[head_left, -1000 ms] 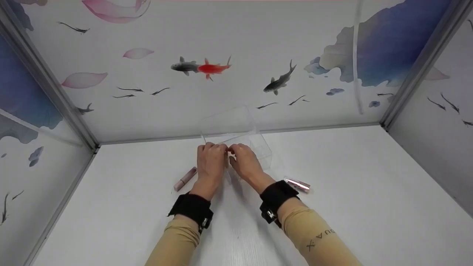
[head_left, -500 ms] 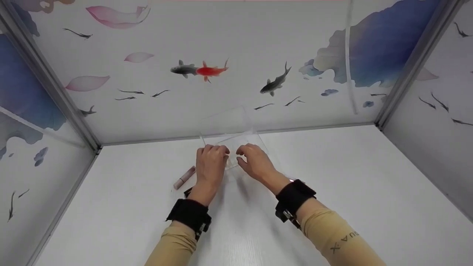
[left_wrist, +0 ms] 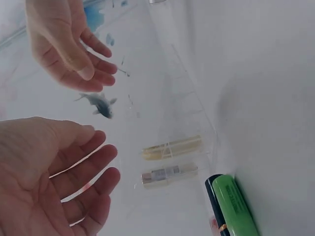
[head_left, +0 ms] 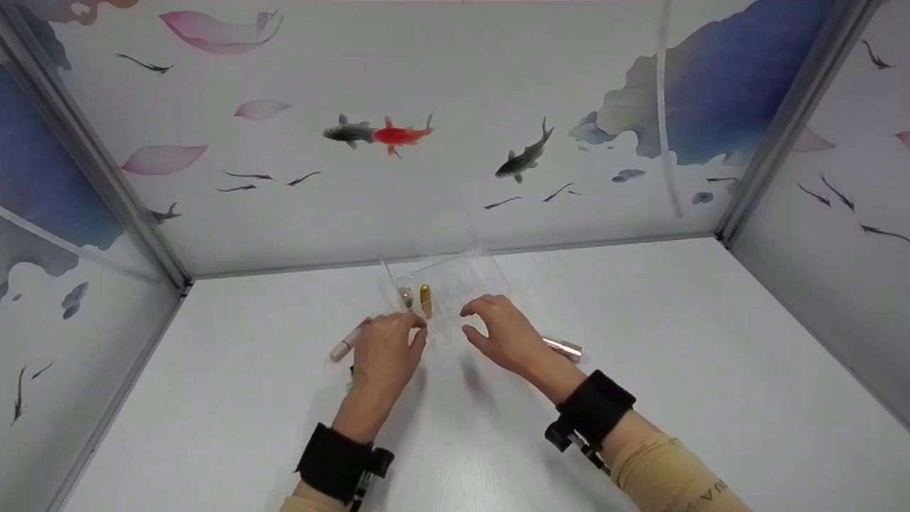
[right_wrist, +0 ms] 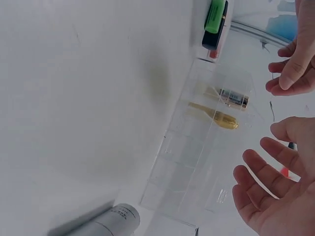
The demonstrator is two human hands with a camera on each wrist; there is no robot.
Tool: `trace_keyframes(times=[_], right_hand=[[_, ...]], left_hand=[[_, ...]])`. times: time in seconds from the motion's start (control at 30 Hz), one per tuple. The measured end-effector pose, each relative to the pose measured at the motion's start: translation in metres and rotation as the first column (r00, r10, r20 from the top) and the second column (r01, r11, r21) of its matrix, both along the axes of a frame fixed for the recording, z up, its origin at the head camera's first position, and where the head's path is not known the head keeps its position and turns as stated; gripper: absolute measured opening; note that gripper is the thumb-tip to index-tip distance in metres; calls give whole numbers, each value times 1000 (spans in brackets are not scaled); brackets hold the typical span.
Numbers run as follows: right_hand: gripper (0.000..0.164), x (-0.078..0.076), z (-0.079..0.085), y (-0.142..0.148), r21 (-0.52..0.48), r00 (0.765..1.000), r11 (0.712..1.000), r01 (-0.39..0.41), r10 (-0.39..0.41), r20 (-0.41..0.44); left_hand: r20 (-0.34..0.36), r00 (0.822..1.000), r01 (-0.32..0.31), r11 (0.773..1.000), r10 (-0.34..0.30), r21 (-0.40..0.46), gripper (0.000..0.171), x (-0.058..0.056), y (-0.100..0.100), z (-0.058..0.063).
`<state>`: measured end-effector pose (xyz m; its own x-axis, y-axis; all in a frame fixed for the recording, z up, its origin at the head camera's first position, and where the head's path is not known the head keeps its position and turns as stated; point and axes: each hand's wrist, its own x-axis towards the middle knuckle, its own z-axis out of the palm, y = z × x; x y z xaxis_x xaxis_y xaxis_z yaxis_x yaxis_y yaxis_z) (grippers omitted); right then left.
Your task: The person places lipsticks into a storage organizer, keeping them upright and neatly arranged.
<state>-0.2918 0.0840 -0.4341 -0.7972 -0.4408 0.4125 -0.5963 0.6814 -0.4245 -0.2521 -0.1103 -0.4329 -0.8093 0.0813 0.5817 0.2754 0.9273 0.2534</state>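
A clear plastic organizer box [head_left: 458, 295] with small compartments stands near the back wall, its transparent lid raised. Upright in neighbouring compartments at its left end are a gold tube [head_left: 425, 300] and a clear-and-pinkish cosmetic tube [head_left: 406, 296]. My left hand [head_left: 387, 348] is just in front of that end, fingers relaxed and holding nothing. Opposite it, my right hand [head_left: 506, 334] hovers before the box's right part, thumb and fingers spread apart with nothing between them. In the right wrist view, the other compartments [right_wrist: 172, 162] hold nothing.
A pale pink tube [head_left: 347, 344] lies left of the box, partly behind the left hand. A shiny pink tube [head_left: 564, 348] lies beyond the right wrist. A green tube [left_wrist: 236, 204] and a black tube [left_wrist: 215, 199] lie side by side near the left hand. A patterned wall [head_left: 341, 206] stands behind.
Both hands were together at the box's front; they have drawn apart, the right hand to the right, the left back toward me. The tubes in the left compartments have come into view.
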Motion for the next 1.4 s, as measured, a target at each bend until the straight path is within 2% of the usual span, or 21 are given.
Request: trace_keyframes(times=[0.17,0.37,0.6,0.8,0.93,1.17,1.3,1.4], right_hand=[[19,13,-3,-8,-31,999,999,-34,33,-25],[24,25,-5,-20,-14,994,994,-105,105,-10],[27,30,-9,-32,-24,975,982,-190,191,109],[30,30,-16,-41,-75,944,969,-237,248,216],[31,30,-21,-43,-61,934,966,-253,260,246],[31,31,-29,-47,-51,921,961,-273,277,273],[32,30,-31,-46,-71,915,960,-270,279,293],[34,29,-32,-44,-76,918,965,-251,262,299]], left_hand=[[158,987,-24,998,14,57,4,13,-23,4],[296,955,-52,997,33,58,13,20,-44,2],[404,912,-88,996,67,33,20,19,-56,-8],[469,879,-91,996,87,-14,20,17,-59,-16],[477,874,-97,995,92,-14,16,16,-60,-19],[474,878,-74,997,70,-9,13,17,-60,-26],[475,878,-57,998,55,-10,15,20,-58,-24],[476,879,-30,1000,28,-4,15,22,-55,-20]])
